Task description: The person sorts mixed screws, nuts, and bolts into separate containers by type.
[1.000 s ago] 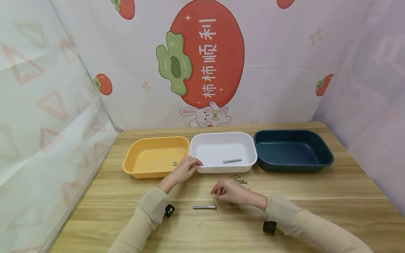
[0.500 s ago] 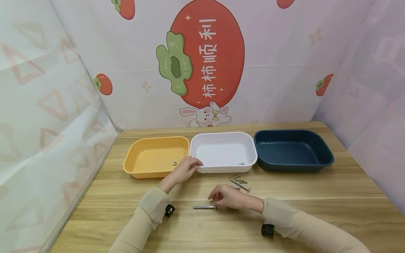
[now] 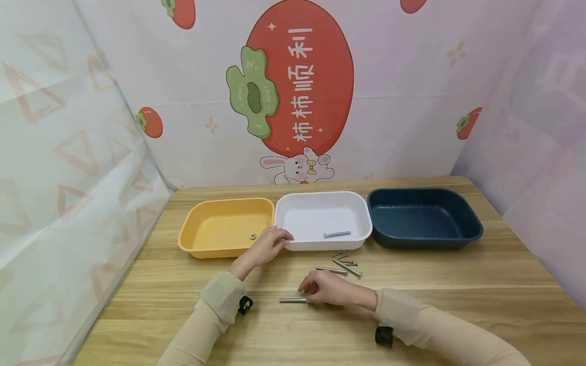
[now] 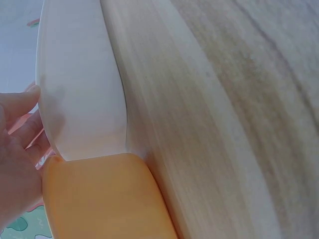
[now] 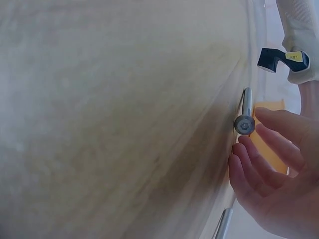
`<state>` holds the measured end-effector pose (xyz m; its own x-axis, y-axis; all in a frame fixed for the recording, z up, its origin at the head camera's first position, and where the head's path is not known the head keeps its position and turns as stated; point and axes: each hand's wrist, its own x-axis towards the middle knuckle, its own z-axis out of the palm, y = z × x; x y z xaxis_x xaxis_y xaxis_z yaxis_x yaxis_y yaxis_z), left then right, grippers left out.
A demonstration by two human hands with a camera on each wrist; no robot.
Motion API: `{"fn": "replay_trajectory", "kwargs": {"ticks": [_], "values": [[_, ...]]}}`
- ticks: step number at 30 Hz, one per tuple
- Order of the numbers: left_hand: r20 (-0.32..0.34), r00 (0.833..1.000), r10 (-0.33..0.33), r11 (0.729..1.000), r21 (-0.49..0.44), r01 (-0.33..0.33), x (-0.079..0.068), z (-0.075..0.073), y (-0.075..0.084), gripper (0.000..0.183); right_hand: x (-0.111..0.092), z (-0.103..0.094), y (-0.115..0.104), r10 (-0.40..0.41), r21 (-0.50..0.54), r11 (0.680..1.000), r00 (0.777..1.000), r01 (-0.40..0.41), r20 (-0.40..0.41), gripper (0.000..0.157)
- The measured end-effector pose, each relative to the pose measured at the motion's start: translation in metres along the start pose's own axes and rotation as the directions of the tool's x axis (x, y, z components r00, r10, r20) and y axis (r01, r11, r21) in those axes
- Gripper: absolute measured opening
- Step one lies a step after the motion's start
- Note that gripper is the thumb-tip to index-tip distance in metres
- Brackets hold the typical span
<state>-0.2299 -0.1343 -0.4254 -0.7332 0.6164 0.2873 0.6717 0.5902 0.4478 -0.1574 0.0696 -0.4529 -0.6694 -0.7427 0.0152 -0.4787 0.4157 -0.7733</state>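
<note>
My left hand (image 3: 270, 241) rests at the front left corner of a white tray (image 3: 316, 216), thumb and relaxed fingers at its rim (image 4: 42, 99). A thick silver bolt (image 3: 291, 300) lies on the wooden table in front of the trays. Right over its head end is my right hand (image 3: 333, 288), with loosely bent fingers. In the right wrist view, the thumb and forefinger are right beside the round bolt head (image 5: 244, 124), not closed round it. Another silver bolt (image 3: 337, 234) lies inside the white tray.
A yellow tray (image 3: 220, 252) with a small nut (image 3: 252, 236) stands left of the white one, a dark blue tray (image 3: 426, 243) right. Behind my right hand lie two thick bolts, one crosswise (image 3: 331, 270) and one slanted (image 3: 349, 268), with several thin screws (image 3: 337, 254).
My right hand has moved slightly left and towards me, over the bolt's head, uncovering the bolts behind it. The bolt in the white tray dipped from sight, then shows again. My left hand stays put.
</note>
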Motion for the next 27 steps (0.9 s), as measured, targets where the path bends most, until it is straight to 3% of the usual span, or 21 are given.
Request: {"fn": "replay_trajectory", "kwargs": {"ticks": [27], "values": [[-0.004, 1.0, 0.005, 1.0, -0.017, -0.005, -0.001, 0.001, -0.002, 0.011, 0.003, 0.011, -0.003, 0.011, -0.027, 1.0, 1.0, -0.011, -0.001, 0.014]]}}
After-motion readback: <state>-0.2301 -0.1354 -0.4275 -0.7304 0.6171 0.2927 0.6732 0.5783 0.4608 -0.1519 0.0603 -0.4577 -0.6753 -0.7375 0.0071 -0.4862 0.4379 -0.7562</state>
